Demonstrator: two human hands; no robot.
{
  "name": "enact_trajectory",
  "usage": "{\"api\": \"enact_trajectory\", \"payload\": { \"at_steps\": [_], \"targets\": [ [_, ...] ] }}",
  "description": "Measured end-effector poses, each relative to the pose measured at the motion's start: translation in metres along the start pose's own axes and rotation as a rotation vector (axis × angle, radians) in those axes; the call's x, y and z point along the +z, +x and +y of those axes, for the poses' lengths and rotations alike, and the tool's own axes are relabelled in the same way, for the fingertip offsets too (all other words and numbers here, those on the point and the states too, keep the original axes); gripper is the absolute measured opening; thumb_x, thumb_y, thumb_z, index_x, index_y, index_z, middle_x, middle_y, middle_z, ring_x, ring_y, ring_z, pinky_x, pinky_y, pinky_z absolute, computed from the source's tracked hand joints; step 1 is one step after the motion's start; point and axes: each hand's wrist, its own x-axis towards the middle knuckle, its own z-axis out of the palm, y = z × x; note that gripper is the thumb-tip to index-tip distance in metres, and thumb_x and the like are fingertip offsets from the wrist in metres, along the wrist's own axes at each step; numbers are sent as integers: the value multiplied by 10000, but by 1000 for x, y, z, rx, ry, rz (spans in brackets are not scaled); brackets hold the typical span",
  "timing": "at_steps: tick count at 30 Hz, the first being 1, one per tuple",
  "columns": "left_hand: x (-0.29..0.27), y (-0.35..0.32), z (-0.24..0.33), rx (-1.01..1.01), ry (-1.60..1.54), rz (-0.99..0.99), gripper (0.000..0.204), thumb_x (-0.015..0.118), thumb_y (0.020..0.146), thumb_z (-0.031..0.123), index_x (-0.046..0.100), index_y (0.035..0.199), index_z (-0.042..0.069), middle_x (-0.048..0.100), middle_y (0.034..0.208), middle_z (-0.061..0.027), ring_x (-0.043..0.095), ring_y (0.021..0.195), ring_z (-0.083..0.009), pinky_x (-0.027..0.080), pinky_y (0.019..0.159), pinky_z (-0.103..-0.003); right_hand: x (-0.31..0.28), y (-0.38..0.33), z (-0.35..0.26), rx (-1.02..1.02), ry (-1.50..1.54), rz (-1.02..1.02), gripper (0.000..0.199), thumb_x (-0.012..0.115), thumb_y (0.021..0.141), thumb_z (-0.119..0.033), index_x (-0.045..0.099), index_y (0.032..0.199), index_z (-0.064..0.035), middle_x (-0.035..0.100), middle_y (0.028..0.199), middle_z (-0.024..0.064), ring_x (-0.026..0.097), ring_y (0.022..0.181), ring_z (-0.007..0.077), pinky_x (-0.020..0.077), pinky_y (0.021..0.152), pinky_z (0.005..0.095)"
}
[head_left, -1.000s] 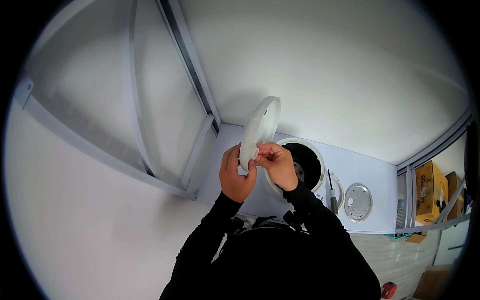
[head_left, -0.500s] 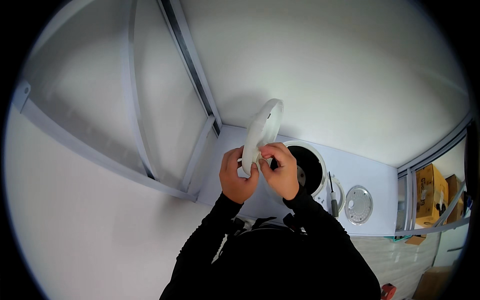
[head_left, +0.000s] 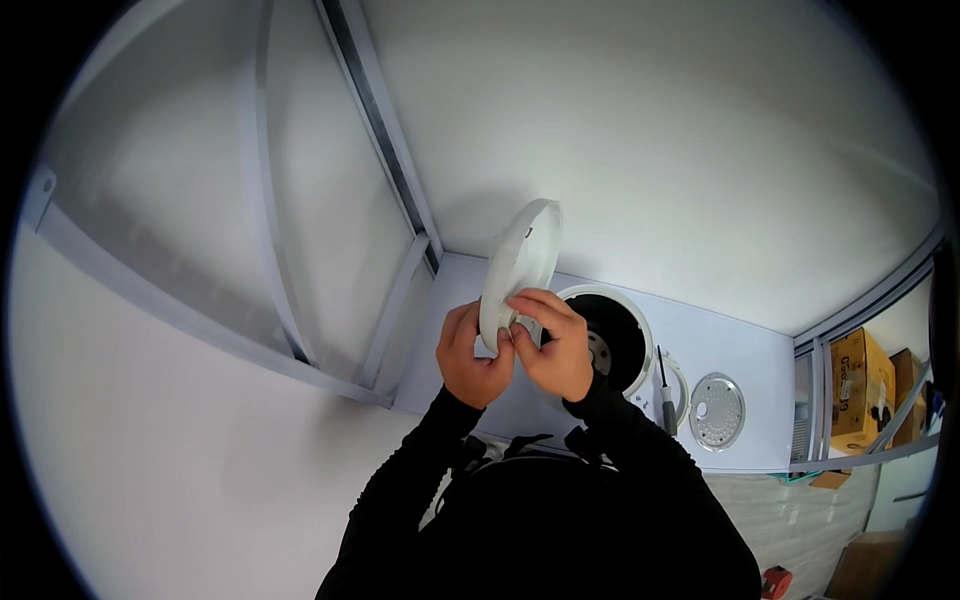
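My fingers [head_left: 522,318] were pinched on the lower rim of the white lid [head_left: 520,262], both hands closed on it — left hand [head_left: 470,352] behind, right hand [head_left: 555,345] in front. It stood on edge above the open cooker [head_left: 610,335] (already off). The metal disc [head_left: 717,410] and screwdriver [head_left: 665,395] lay beside it on the table [head_left: 740,345]; refitting seemingly remained.

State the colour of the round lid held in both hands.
White lid, seen in the head view.
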Motion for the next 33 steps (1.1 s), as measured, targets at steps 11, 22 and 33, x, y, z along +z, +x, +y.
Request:
{"api": "enact_trajectory", "payload": {
  "at_steps": [11,22,33],
  "targets": [
    [3,-8,-11,-68,-23,-1,475,743,764,46,622,1219,-18,649,1178,-182,709,929,-303,578,707,-338,8,-10,13,274,340,-1,266,666,905,104,669,1154,12,702,1075,87,694,975,150,568,869,287],
    [4,-11,-10,-137,-73,15,506,749,750,43,660,1247,10,681,1168,-169,698,1015,-335,589,804,-391,12,-10,14,355,456,0,277,695,905,92,646,1170,32,702,1015,78,696,957,150,564,906,303],
    [8,-11,-14,-127,-66,23,518,754,733,27,654,1241,15,679,1162,-159,693,1020,-327,590,808,-392,13,-11,17,515,744,9,304,691,904,95,639,1199,45,715,1097,110,693,1006,162,564,919,307]
  ]
}}
